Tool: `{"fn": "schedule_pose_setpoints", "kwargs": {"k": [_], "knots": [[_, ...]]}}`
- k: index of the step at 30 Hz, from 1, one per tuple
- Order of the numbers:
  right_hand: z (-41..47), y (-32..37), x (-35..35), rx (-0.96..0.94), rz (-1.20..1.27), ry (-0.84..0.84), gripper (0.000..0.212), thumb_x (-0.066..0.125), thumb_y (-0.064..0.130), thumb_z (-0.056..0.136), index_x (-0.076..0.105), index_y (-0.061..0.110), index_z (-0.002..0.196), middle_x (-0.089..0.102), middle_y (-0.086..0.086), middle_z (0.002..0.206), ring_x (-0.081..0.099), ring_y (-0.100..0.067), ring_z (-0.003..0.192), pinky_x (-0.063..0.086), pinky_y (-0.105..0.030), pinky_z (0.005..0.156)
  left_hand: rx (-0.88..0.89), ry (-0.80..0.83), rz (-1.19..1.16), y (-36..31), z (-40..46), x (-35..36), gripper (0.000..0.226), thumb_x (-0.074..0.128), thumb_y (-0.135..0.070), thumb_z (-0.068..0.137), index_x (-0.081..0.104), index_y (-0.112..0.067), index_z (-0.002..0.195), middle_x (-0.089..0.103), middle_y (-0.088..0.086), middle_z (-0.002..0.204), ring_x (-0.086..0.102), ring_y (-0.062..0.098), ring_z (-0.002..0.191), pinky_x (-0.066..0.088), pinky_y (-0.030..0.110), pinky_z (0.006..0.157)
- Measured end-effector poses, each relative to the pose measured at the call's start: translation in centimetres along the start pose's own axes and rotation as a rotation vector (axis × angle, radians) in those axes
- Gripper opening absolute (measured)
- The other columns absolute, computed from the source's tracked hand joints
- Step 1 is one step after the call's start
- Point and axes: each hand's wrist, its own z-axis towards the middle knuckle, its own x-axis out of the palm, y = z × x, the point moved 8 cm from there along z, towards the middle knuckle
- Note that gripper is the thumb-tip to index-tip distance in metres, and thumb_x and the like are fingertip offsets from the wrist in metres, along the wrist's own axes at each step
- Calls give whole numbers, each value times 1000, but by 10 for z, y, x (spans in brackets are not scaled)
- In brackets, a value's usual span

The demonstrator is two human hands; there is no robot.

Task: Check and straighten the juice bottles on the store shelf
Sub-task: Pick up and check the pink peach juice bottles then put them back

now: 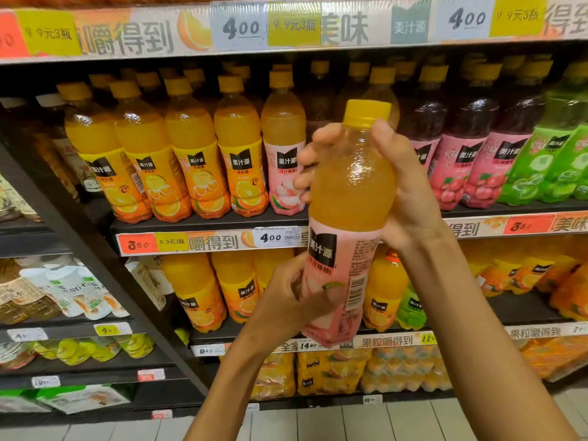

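Your two forearms rose from the bottom edge and met on one peach juice bottle (345, 224), held upright with a slight tilt in front of the shelf (210, 225), off it. Your right hand (404, 189) wrapped the upper body just under the yellow cap (367, 113), fingers (310, 157) curled round the far side, thumb on the near side. Your left hand (288, 297) gripped the pink label (337, 281) low down, fingers clamped on the bottle's base area. Barcode side faced you. Behind, on the middle shelf, a row of orange juice bottles (187, 154) stood upright, then one peach bottle (284, 148) beside them, then dark grape-coloured bottles (471, 138) and green ones (553, 154) at right. Price tag strip (276, 238) read 4.00 below the row.
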Motion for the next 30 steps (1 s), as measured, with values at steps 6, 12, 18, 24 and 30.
{"fn": "schedule_pose_setpoints", "kwargs": {"k": [6,12,18,24,30], "knots": [[0,-8,-30,63,-205,-307,32,54,41,90,71,14,88,70,-8,92,66,-24,90,53,-42,87,-74,-108,-29,4,-1,-3,54,58,-77,66,61,-40,105,73,-6,99,70,14,91,58,30,73],[3,-19,-29,125,3,-258,39,46,39,96,63,7,110,71,-7,99,68,-18,93,54,-33,82,-161,-90,-278,15,-3,1,74,52,-81,68,69,-20,107,73,7,95,70,22,84,54,33,74],[7,-21,-29,101,30,-272,32,46,33,96,64,7,101,71,-8,85,69,-23,81,59,-38,76,-217,-34,-333,26,-1,9,82,46,-80,73,64,-15,120,70,13,108,68,27,97,53,41,87],[7,-9,-45,66,-279,-458,25,55,34,96,68,12,96,72,-5,81,69,-16,76,56,-30,72,-196,-205,-123,27,4,-10,67,39,-75,71,68,-27,107,74,7,96,71,22,92,54,43,86],[2,-12,-53,119,-486,-510,25,55,37,95,68,18,84,73,-1,81,69,-11,76,56,-26,72,-190,-227,-158,37,11,-5,66,31,-72,83,72,-22,98,74,11,91,70,24,85,54,42,83]]}}
